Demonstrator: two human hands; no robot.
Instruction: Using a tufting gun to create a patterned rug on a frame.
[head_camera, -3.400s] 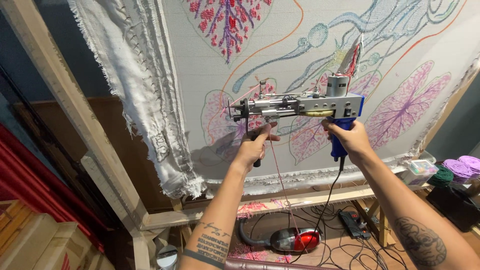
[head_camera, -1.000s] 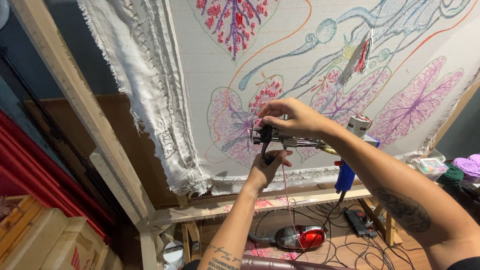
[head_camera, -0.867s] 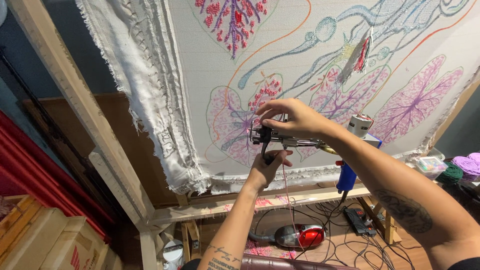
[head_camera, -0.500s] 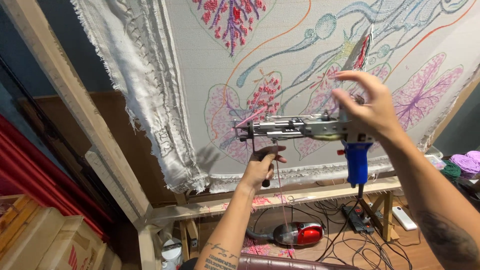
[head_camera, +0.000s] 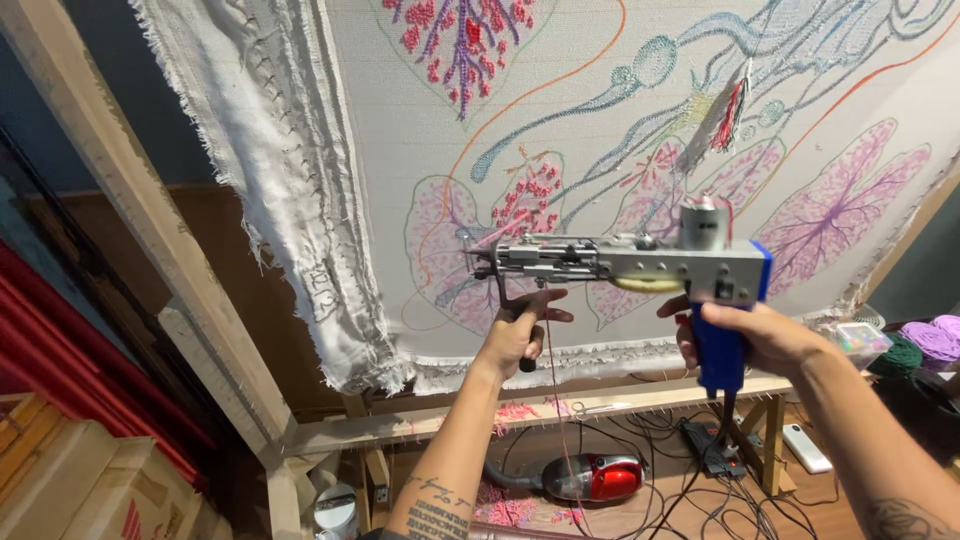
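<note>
Tufting gun (head_camera: 640, 265), clenched in both grips, faces the patterned cloth (head_camera: 600, 130); red vacuum (head_camera: 600, 478) and cables (head_camera: 690, 490) below.

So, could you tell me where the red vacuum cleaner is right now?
In the head view, the red vacuum cleaner lies on the floor at bottom centre, under the wooden frame, among black cables, below the tufting gun.

The right hand (head_camera: 755, 335) has dropped from the tufting gun's (head_camera: 625, 265) top to its blue grip.
</note>
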